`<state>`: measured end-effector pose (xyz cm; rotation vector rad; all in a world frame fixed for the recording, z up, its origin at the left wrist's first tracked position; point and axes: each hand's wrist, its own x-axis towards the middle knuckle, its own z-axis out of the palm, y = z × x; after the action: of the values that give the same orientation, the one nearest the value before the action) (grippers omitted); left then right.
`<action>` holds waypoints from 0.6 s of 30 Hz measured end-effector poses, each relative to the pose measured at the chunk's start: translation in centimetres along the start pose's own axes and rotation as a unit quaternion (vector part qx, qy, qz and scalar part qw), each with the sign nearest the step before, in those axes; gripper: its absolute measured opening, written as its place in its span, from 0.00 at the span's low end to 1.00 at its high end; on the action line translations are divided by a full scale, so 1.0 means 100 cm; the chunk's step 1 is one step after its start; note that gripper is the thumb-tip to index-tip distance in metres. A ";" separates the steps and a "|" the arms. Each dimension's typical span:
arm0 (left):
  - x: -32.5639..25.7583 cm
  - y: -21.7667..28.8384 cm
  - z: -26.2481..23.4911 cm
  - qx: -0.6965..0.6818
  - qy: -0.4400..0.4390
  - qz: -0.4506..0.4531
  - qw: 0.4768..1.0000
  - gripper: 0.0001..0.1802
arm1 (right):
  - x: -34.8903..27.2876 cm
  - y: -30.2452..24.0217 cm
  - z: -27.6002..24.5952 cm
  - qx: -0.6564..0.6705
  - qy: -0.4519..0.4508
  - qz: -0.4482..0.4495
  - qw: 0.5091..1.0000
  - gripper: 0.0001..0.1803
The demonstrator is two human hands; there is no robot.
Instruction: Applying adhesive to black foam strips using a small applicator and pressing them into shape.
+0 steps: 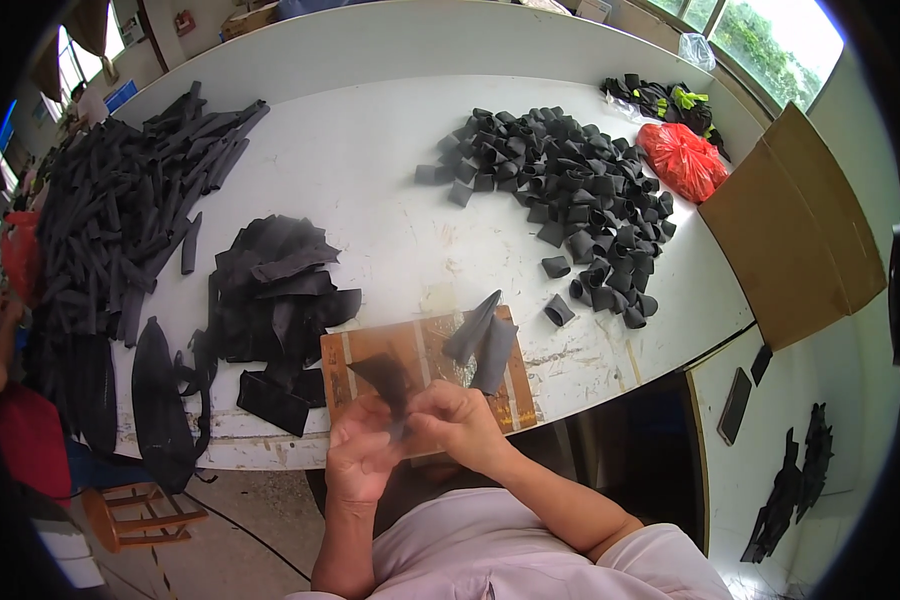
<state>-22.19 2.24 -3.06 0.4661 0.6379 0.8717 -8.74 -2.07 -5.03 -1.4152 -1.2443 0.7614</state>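
Observation:
My left hand (360, 455) and my right hand (457, 420) meet over the near edge of a brown wooden board (340, 365). Between their closed fingers is a dark fabric piece (378, 375), its wide end pointing up and away from me. Motion smears the fingertips and the lower part of the piece. Two grey fabric pieces (495, 358) lie on the board, just beyond my right hand; one is folded to a point. Left of the board sits a heap of flat black fabric pieces (280, 270).
Short dark fabric tubes (570, 180) are piled at the back right, by a red plastic bag (682, 160) and a cardboard sheet (795, 230). Long dark strips (120, 210) cover the left side. A wooden stool (145, 515) stands below, near a person in red (25, 430).

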 end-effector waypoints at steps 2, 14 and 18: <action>0.000 0.003 0.001 -0.024 -0.035 -0.031 0.999 0.09 | -0.001 -0.004 -0.001 0.380 -0.064 0.269 0.883 0.03; 0.001 0.001 0.000 0.217 0.098 0.078 0.968 0.14 | -0.001 -0.001 -0.001 0.402 -0.111 0.278 0.866 0.09; -0.009 0.009 -0.003 0.047 -0.017 -0.010 0.999 0.16 | -0.004 -0.009 -0.002 0.447 -0.137 0.236 0.852 0.09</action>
<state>-23.34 2.01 -2.45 0.5585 0.6526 0.8159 -8.91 -2.59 -4.21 -0.8181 -0.5480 1.6681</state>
